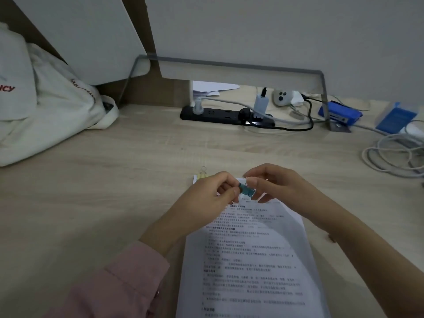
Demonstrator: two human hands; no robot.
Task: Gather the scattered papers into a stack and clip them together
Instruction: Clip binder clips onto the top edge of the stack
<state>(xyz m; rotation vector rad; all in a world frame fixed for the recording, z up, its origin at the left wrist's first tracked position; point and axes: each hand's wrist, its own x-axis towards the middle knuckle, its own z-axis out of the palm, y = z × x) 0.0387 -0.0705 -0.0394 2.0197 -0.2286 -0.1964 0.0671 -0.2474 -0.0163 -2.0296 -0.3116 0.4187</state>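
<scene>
A stack of printed papers [250, 260] lies on the wooden desk in front of me, running from the near edge up to my hands. A yellow binder clip [202, 173] sits on the stack's top left corner. Above the stack's top edge I hold a small blue binder clip [247, 191] between both hands. My left hand [213, 193] pinches its left side with thumb and fingers. My right hand [273, 185] grips its right side and its wire handle. The top middle of the stack is hidden under my hands.
A black power strip [227, 117] with plugs and cables lies at the back of the desk [114, 180]. A white cloth bag [46, 106] fills the far left. A blue stapler [341, 113], a blue box [397, 118] and coiled white cable [390, 157] sit at the right.
</scene>
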